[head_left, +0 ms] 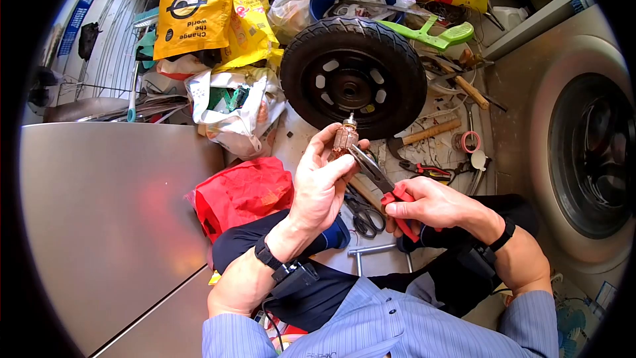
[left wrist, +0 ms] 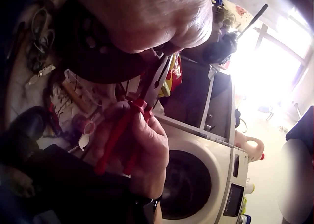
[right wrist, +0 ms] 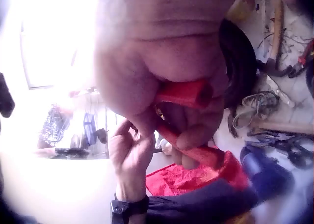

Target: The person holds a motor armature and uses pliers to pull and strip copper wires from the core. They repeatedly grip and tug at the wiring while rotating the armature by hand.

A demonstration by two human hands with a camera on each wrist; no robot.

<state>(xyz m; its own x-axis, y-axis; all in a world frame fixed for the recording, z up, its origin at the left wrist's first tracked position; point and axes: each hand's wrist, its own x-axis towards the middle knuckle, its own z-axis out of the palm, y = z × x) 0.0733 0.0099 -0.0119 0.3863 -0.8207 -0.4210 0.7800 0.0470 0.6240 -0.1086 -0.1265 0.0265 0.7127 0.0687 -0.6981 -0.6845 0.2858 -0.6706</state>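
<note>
My left hand (head_left: pixel 317 189) holds up a small motor armature (head_left: pixel 345 138) with copper windings, its metal shaft pointing away from me. In my right hand (head_left: pixel 434 204) are long-nose pliers (head_left: pixel 375 171) with red handles. The pliers' tips are right at the copper end of the armature, close to the left fingertips. In the left wrist view the right hand (left wrist: pixel 152 143) grips the red handles (left wrist: pixel 117 140), while the armature is hidden behind the left hand (left wrist: pixel 152 17). The right wrist view shows the handle ends (right wrist: pixel 189 94) coming out of the right hand (right wrist: pixel 147 71).
Behind the hands a black tyre on a wheel (head_left: pixel 354 73) leans. On the floor lie a hammer (head_left: pixel 430 132), black scissors (head_left: pixel 364 215), red-handled pliers (head_left: pixel 427 171) and a tape roll (head_left: pixel 469 142). A red bag (head_left: pixel 245 195) sits left, a washing machine (head_left: pixel 583 152) right.
</note>
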